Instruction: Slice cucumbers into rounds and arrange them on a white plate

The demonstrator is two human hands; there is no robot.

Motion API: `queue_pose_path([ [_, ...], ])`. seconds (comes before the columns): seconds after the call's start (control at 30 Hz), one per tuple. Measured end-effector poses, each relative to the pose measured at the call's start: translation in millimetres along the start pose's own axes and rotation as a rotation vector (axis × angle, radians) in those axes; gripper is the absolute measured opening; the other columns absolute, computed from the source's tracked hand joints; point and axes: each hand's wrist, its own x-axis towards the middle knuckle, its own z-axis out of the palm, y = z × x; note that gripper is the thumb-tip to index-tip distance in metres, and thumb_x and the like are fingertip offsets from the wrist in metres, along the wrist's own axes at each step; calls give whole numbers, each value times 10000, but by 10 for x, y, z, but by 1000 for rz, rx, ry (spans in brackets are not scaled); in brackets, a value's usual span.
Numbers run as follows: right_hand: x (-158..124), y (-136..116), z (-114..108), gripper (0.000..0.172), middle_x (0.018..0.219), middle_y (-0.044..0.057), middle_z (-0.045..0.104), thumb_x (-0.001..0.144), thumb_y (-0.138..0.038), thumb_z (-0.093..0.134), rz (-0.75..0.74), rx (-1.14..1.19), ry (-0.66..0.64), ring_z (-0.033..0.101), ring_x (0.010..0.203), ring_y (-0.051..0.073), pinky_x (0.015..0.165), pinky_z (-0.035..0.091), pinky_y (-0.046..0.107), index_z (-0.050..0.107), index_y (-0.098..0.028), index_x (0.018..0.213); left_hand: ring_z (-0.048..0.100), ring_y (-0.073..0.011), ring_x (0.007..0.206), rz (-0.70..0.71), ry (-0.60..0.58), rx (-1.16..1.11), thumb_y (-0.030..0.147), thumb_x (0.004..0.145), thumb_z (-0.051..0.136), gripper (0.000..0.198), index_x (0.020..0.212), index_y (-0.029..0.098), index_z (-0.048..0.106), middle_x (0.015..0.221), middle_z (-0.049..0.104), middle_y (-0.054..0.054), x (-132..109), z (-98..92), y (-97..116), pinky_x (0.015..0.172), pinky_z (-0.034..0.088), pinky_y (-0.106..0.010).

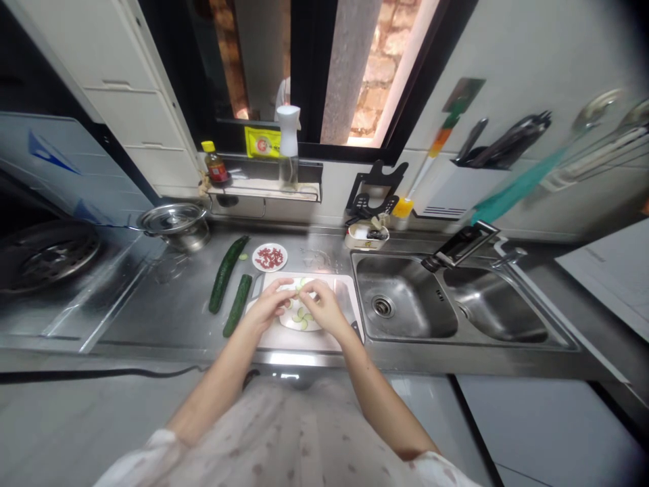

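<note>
Both my hands meet over a white cutting board [332, 338] on the steel counter. A small white plate [304, 323] with pale green cucumber slices [303, 316] lies on the board under them. My left hand [268, 304] is curled beside the plate with its fingertips pinched near a slice. My right hand [324, 306] is curled too, fingers pressed together over the plate's far edge, apparently on a cucumber slice. Two whole cucumbers [227, 272] [238, 304] lie on the counter left of the board.
A saucer of red pieces [270, 257] sits behind the board. A lidded steel pot [175, 223] stands at the back left, a stove [40, 253] farther left. A double sink [451, 304] with faucet [461, 245] lies to the right. Bottles [215, 164] stand on the sill shelf.
</note>
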Motion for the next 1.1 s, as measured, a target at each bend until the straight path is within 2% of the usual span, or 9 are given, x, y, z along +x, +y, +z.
queue_pose_path([
  [0.27, -29, -6, 28, 126, 838, 26, 639, 841, -297, 561, 20, -12, 5, 562, 858, 169, 756, 441, 290, 617, -206, 774, 462, -49, 512, 57, 2, 52, 282, 570, 792, 600, 1119, 215, 557, 637, 536, 63, -4, -37, -23, 418, 199, -142],
  [0.4, -40, 27, 65, 121, 807, 16, 635, 821, -297, 568, 84, 20, 20, 572, 823, 159, 737, 443, 277, 617, -196, 776, 516, -70, 555, 156, 25, 108, 270, 585, 783, 573, 1102, 207, 544, 695, 617, 39, -29, -23, -19, 496, 330, -160],
  [0.53, -27, 54, 96, 140, 773, 10, 639, 807, -307, 566, 148, 77, 5, 582, 783, 154, 725, 449, 274, 617, -189, 752, 604, -123, 693, 266, 10, 128, 264, 603, 777, 530, 1075, 190, 546, 755, 650, 7, -40, -8, -24, 635, 433, -209],
  [0.8, 46, 139, 127, 131, 728, 6, 647, 799, -280, 549, 199, 168, -54, 594, 705, 139, 699, 475, 266, 618, -179, 750, 592, -134, 761, 368, 89, 256, 240, 639, 742, 445, 1047, 185, 573, 758, 605, 10, 8, 1, -92, 659, 422, -203],
  [0.93, 82, 227, 155, 137, 766, 13, 665, 813, -276, 547, 186, 121, -59, 602, 725, 141, 721, 471, 266, 634, -176, 782, 578, -121, 724, 387, 98, 263, 241, 664, 723, 420, 1045, 187, 556, 736, 587, 21, 76, -25, -181, 640, 413, -196],
  [1.1, 143, 341, 197, 132, 796, 21, 686, 828, -225, 531, 186, -26, -143, 611, 766, 151, 742, 452, 258, 648, -173, 797, 572, -107, 680, 375, 155, 259, 243, 648, 719, 379, 982, 183, 552, 721, 588, 31, 240, -151, -334, 641, 420, -199],
])
